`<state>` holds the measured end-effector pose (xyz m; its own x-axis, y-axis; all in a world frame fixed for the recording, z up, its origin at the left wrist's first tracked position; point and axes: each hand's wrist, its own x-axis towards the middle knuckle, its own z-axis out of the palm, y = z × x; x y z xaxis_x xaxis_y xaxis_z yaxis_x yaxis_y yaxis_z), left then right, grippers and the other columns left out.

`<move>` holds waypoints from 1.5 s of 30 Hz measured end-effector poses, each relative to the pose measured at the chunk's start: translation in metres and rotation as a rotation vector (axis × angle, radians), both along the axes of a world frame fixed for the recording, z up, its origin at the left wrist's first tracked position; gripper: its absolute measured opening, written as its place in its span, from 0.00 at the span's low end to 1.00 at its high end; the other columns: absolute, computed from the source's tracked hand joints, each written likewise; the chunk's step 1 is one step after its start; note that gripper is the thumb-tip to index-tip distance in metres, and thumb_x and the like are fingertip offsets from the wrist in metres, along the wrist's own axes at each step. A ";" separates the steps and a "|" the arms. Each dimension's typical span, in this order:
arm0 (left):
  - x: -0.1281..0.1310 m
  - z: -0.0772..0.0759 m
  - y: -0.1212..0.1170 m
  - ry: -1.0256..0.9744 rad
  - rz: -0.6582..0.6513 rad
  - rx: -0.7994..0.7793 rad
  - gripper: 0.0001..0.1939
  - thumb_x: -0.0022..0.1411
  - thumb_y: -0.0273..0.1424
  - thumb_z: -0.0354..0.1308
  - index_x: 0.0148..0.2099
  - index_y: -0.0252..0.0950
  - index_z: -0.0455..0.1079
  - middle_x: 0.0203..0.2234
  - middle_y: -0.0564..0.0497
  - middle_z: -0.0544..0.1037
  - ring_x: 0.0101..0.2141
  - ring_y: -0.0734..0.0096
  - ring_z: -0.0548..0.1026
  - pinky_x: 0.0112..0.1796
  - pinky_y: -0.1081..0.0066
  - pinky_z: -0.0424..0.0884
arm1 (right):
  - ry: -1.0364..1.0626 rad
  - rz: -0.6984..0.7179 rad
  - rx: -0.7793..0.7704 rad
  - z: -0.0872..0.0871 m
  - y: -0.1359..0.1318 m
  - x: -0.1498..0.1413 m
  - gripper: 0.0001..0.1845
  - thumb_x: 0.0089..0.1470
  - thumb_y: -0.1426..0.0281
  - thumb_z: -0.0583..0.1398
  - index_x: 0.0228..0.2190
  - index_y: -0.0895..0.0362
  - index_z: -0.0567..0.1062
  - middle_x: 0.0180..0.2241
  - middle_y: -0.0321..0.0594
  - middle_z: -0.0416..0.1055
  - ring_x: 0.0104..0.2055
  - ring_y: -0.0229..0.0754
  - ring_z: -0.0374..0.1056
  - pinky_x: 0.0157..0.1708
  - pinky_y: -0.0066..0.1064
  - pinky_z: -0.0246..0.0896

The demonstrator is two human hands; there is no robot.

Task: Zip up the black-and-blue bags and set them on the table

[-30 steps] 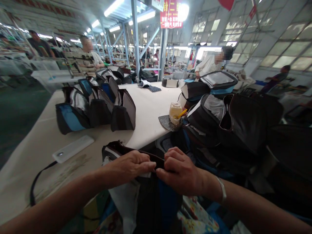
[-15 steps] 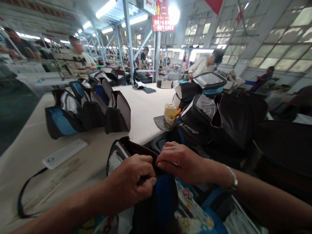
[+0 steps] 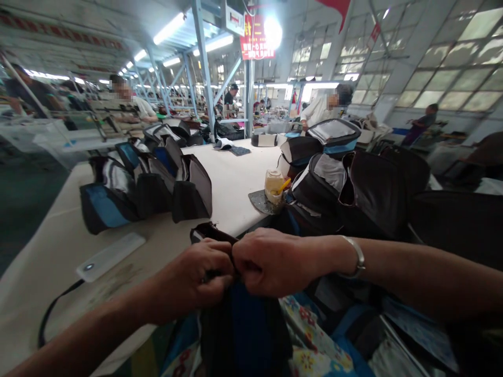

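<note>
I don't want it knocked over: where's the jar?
In the head view, the jar stands just right of centre, on a dark slab at the right edge of the table, left of the piled bags and beyond the right hand.

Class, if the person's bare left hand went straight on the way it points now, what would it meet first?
Most likely the bare right hand, curled just ahead of the left hand at the edge of the black-and-blue fabric bag; whether the two hands touch is hard to tell.
</note>
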<state>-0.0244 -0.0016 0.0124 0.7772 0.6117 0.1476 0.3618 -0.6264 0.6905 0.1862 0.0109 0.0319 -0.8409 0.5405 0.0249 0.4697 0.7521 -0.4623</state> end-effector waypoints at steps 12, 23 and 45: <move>-0.082 0.022 -0.003 -0.085 0.112 -0.338 0.09 0.62 0.33 0.55 0.32 0.33 0.68 0.33 0.52 0.66 0.35 0.70 0.66 0.37 0.71 0.62 | 0.523 0.222 -0.510 -0.030 0.021 -0.026 0.22 0.49 0.57 0.70 0.29 0.63 0.71 0.28 0.34 0.65 0.31 0.32 0.58 0.32 0.23 0.57; -0.041 0.045 -0.028 0.071 0.179 -0.302 0.13 0.65 0.40 0.58 0.36 0.34 0.74 0.29 0.55 0.72 0.30 0.74 0.67 0.29 0.72 0.60 | 0.587 0.265 -0.240 0.002 -0.010 -0.023 0.15 0.48 0.70 0.70 0.34 0.62 0.72 0.29 0.33 0.65 0.30 0.31 0.57 0.31 0.22 0.55; -0.020 0.017 -0.003 0.098 0.359 -0.447 0.10 0.57 0.36 0.56 0.31 0.33 0.72 0.24 0.55 0.66 0.26 0.73 0.62 0.27 0.71 0.55 | 0.647 0.028 -0.624 -0.043 0.006 -0.015 0.10 0.57 0.69 0.63 0.30 0.63 0.70 0.25 0.32 0.60 0.27 0.30 0.53 0.25 0.22 0.49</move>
